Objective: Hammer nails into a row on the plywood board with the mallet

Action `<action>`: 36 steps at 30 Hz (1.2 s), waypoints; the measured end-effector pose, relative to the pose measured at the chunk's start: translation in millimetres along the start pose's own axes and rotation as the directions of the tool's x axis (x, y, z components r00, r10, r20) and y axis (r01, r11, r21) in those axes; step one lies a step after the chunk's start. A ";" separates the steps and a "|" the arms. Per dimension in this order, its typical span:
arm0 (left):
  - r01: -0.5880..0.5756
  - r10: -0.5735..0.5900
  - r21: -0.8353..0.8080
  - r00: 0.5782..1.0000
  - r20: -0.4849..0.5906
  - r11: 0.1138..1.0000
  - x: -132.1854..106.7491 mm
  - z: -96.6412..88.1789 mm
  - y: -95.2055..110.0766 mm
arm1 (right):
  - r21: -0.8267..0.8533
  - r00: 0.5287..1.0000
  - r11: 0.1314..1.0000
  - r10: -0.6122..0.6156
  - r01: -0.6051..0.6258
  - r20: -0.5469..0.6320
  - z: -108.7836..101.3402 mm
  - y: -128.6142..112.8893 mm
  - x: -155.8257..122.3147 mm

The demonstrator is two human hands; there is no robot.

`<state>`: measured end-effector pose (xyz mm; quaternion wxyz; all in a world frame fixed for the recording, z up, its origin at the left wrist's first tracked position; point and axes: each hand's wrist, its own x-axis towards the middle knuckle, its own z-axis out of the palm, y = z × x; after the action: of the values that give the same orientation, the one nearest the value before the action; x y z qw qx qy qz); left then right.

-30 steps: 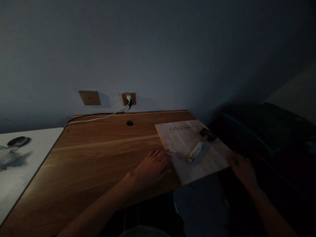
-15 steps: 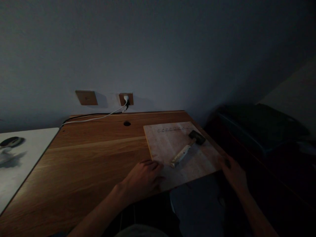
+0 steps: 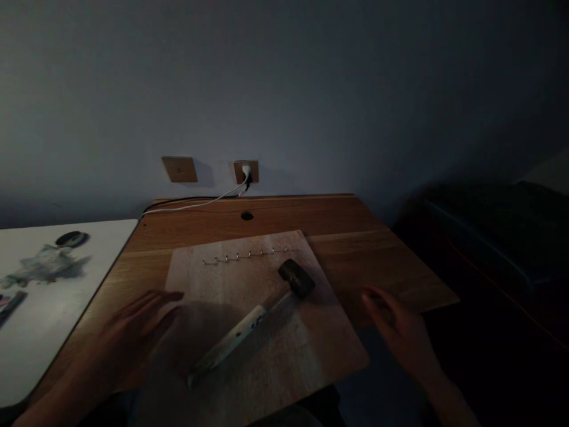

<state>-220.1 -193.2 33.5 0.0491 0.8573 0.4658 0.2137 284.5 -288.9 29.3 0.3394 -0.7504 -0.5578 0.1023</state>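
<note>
A pale wooden board (image 3: pixel 267 350) lies on the brown wooden desk (image 3: pixel 355 249), overhanging its near edge. A row of small nails (image 3: pixel 244 256) stands along the board's far side. A mallet (image 3: pixel 258 320) with a dark head and a pale handle lies diagonally on the board. My left hand (image 3: pixel 137 332) rests flat at the board's left edge, fingers stretched out. My right hand (image 3: pixel 395 329) hovers just off the board's right edge with fingers apart, holding nothing.
A white table (image 3: pixel 40 308) with a dark round object and some blurred items adjoins the desk on the left. Two wall plates sit above the desk; a white cable (image 3: pixel 195 204) runs from the right one. Dark furniture (image 3: pixel 498 237) stands at right. The room is dim.
The board with the mallet has slid left from the desk's right corner to its middle. My left hand moved left with it; my right hand has come off the board's edge.
</note>
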 end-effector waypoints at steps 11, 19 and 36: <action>-0.050 0.057 -0.118 0.997 0.053 0.992 94.9 53.6 -32.4 | -0.163 0.792 0.852 -0.369 0.497 0.487 93.8 -122.2 137.4; -0.061 0.072 -0.137 0.995 0.073 0.989 108.4 46.9 -32.6 | -0.188 0.654 0.746 -0.397 0.639 0.644 101.7 -144.4 143.2; -0.007 0.013 -0.107 0.998 0.061 0.994 119.3 46.0 -9.1 | -0.171 0.601 0.704 -0.424 0.689 0.677 119.4 -176.4 137.9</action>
<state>-151.6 -85.0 27.7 0.1079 0.8620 0.4477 0.2120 134.7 -90.7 81.0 -0.0056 -0.5140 -0.8525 0.0951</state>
